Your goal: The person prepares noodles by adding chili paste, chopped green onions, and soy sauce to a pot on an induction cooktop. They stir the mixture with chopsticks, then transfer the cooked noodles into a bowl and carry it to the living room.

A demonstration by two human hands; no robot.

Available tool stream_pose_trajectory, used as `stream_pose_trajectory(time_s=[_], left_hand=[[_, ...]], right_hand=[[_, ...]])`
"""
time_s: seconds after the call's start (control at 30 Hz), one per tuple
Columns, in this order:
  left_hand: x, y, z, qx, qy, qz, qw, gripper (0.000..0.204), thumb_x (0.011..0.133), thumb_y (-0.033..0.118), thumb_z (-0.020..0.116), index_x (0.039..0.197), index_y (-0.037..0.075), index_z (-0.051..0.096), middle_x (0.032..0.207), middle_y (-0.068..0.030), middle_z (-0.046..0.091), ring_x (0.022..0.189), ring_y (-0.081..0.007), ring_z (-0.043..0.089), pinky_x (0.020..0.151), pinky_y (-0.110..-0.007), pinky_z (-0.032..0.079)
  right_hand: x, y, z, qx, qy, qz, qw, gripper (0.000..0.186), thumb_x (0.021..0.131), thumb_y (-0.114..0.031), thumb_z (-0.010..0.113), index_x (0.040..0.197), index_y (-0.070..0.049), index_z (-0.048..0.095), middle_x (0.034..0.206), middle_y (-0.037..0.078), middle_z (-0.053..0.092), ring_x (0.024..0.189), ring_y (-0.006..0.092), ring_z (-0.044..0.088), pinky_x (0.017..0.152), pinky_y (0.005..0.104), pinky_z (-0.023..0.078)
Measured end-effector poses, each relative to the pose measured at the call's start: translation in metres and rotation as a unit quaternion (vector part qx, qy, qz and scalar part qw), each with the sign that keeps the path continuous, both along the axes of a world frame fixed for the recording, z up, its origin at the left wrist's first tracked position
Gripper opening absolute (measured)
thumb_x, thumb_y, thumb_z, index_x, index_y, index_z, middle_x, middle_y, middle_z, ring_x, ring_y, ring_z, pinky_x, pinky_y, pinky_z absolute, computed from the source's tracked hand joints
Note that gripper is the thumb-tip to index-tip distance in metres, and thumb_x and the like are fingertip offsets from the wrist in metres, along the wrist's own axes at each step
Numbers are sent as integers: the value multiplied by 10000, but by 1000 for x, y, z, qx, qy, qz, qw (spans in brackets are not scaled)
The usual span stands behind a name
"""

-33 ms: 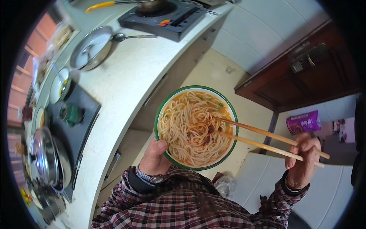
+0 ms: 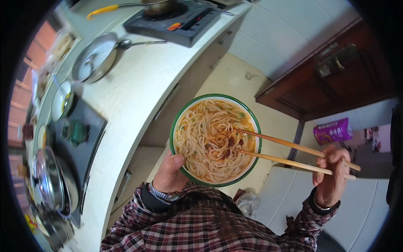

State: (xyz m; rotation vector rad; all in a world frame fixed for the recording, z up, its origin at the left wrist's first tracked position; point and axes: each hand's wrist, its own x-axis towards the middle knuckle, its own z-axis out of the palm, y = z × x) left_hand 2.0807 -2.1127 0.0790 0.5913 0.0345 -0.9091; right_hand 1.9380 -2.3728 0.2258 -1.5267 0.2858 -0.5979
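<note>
My left hand grips the lower left side of a white bowl with a green rim, its thumb on the edge and the other fingers hidden below. Pale noodles in orange broth fill the bowl, with green bits and a dark red sauce right of the middle. Off to the bowl's right, my right hand is closed around a pair of wooden chopsticks. Their tips are spread apart and reach into the noodles by the sauce.
Along the left runs a white counter with an induction cooker, a metal pan, a ladle, a small bowl and a lidded pot. A brown wooden door and a purple bag are at right.
The chopstick tips have spread slightly, the lower one shifting left and up. My right hand has moved a little left. The surroundings have slid slightly left in view; the bowl stays put.
</note>
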Motion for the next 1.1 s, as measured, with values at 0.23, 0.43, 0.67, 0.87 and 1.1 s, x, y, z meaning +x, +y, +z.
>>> stream_pose_trajectory(time_s=[0.23,0.43,0.67,0.87,1.1], left_hand=[[60,-97,4,-37,-48,-122,991,805,796,368,667,1381,-30,285,1358,-140,436,1231,-224,447,1017,-358,373],[92,-179,-2,-41,-67,-195,978,792,809,378,656,1378,-28,285,1353,-131,439,1224,-218,449,1023,-352,366],[93,-270,-13,-66,-25,-268,961,794,810,388,662,1377,-19,283,1345,-127,445,1215,-225,461,1020,-366,384],[64,-355,-22,-79,12,-310,947,787,810,372,668,1378,-13,283,1355,-131,436,1226,-238,461,1022,-377,394],[9,-471,-4,-99,-1,-343,934,746,843,349,640,1390,-3,273,1371,-132,419,1233,-245,454,1026,-388,398]], right_hand=[[29,-43,-26,104,49,-173,978,308,986,-273,422,913,12,513,849,188,624,537,211,599,472,285,499],[31,-96,-7,159,-87,-306,935,267,996,-278,408,948,-31,498,796,110,615,579,159,611,465,229,487],[22,-131,-18,-8,94,-236,967,310,967,-300,468,902,1,503,737,187,607,507,206,549,471,301,458],[-43,-213,11,-110,76,-374,918,338,975,-311,449,899,12,515,753,147,574,467,161,509,409,244,419],[-90,-312,-19,36,90,-384,918,307,978,-279,442,929,5,549,809,185,639,447,140,537,409,232,439]])
